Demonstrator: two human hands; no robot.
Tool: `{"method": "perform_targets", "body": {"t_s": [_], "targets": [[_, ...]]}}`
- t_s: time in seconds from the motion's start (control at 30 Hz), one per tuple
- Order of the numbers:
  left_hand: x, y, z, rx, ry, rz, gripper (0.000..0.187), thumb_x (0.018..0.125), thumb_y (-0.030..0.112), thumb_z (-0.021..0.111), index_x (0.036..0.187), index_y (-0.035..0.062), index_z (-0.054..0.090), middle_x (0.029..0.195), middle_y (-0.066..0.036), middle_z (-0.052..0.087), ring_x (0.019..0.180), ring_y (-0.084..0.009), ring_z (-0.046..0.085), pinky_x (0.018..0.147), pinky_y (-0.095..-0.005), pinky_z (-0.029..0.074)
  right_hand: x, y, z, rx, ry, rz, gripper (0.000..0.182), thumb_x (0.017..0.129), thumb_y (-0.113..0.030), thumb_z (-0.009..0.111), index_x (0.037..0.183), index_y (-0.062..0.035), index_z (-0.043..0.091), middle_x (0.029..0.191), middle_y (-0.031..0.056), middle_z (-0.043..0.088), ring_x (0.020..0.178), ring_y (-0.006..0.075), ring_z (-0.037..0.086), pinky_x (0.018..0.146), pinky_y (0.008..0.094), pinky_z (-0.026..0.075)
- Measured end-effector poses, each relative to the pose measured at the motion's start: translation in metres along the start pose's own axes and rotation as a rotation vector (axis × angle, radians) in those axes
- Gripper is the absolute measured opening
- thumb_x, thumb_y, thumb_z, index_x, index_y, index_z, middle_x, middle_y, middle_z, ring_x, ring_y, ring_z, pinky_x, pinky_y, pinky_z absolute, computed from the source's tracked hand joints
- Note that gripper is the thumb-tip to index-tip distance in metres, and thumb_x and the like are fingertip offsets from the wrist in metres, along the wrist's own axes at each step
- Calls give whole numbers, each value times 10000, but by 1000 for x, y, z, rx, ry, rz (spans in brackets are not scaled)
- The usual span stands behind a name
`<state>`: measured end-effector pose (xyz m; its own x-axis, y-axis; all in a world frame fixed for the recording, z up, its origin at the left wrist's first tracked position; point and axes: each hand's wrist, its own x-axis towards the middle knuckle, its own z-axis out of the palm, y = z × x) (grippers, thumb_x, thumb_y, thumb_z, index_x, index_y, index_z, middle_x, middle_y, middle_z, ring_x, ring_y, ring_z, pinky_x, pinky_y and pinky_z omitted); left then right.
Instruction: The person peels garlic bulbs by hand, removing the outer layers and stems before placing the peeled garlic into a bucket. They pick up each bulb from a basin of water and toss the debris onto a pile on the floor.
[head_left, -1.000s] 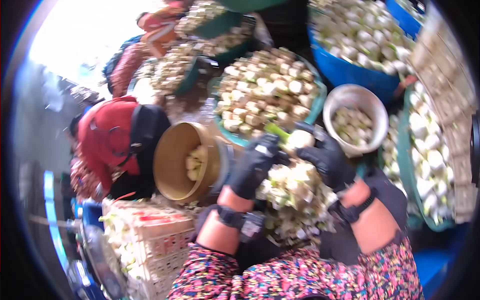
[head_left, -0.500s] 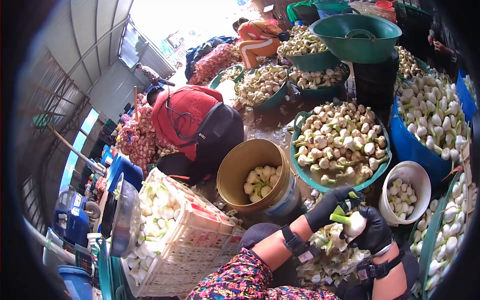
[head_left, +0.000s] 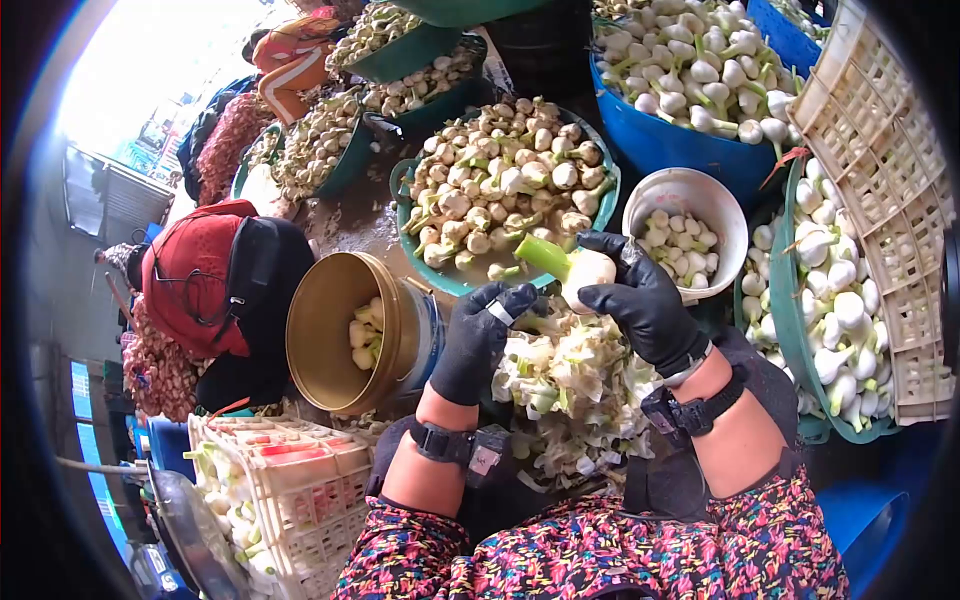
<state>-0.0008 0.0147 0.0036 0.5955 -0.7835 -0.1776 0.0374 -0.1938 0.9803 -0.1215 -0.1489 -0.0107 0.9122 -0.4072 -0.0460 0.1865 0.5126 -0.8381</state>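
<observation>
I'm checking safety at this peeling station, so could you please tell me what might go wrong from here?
The right hand grips the white bulb above the peelings heap; if dropped, it could vanish among the scraps. The left hand works close beside it, so any small blade, which I cannot make out, may nick the gloves.

No readable text, labels or numbers.
</observation>
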Motion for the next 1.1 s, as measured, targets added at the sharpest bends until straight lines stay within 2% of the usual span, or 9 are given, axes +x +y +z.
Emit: {"method": "perform_targets", "body": {"t_s": [0.17, 0.23, 0.3, 0.37, 0.5, 0.7, 0.83, 0.87, 1.1], "targets": [[9, -2, 5, -13, -1, -24, 295, 805, 35, 599, 1097, -2, 585, 976, -56, 623, 908, -121, 571, 819, -255, 449, 2, 11, -5, -283, -2, -259, 591, 729, -63, 690, 1252, 11, 423, 1138, 116, 535, 1057, 204, 531, 903, 327, 447], [8, -1, 8, -37, 125, 105, 390, 796, 27, 620, 1173, -8, 531, 1096, -54, 572, 1000, -118, 522, 881, -267, 427, 2, 6, -6, -866, 5, -554, 607, 704, -85, 679, 1259, -27, 439, 1199, 137, 524, 1101, 272, 513, 946, 378, 402], [9, 0, 10, -35, 146, 124, 492, 758, 28, 651, 1222, 9, 491, 1172, -87, 535, 1064, -174, 512, 927, -311, 410, 1, 1, -4, -987, -7, -596, 606, 686, -89, 653, 1258, -58, 456, 1236, 141, 508, 1121, 315, 489, 962, 400, 372], [16, -3, 9, 668, 187, 562, 521, 718, 46, 679, 1212, 61, 514, 1139, -122, 555, 1049, -258, 540, 940, -366, 406, 0, 2, -4, -1140, -71, -674, 596, 676, -85, 647, 1244, -66, 468, 1220, 135, 514, 1128, 313, 475, 963, 405, 364], [22, -6, 4, 963, 156, 750, 320, 669, 6, 652, 983, 35, 593, 959, -136, 589, 971, -314, 543, 843, -379, 455, -3, 9, -4, -1213, -96, -701, 587, 665, -98, 649, 1225, -53, 478, 1187, 142, 520, 1113, 324, 476, 954, 421, 365], [9, -5, 25, 938, 227, 729, 158, 684, 49, 634, 817, 60, 549, 829, -123, 561, 808, -320, 546, 708, -415, 430, 2, 23, -8, -937, 86, -457, 575, 656, -196, 743, 1141, 6, 510, 1037, 175, 587, 964, 307, 578, 853, 380, 459], [-7, 2, 24, 122, 55, 179, 193, 856, 122, 593, 1008, 3, 602, 1003, -69, 620, 915, -175, 588, 838, -293, 456, 2, 19, -11, -410, 67, -89, 569, 692, -177, 781, 1151, 18, 507, 1056, 105, 602, 912, 137, 588, 788, 281, 499], [-6, -5, 15, 53, 2, 317, 238, 902, 169, 532, 1063, 7, 597, 1071, -113, 604, 960, -201, 570, 808, -311, 454, 0, 12, -10, -278, 52, -29, 531, 714, -136, 757, 1158, 14, 506, 1051, 101, 601, 892, 124, 588, 777, 270, 503], [0, 2, 3, -337, -58, 95, 435, 798, 98, 593, 1206, -12, 491, 1081, -101, 580, 925, -177, 578, 790, -280, 477, -6, -2, -1, 214, -147, 293, 378, 800, -106, 658, 1137, -2, 520, 980, 77, 611, 879, 168, 626, 747, 304, 549]]}}
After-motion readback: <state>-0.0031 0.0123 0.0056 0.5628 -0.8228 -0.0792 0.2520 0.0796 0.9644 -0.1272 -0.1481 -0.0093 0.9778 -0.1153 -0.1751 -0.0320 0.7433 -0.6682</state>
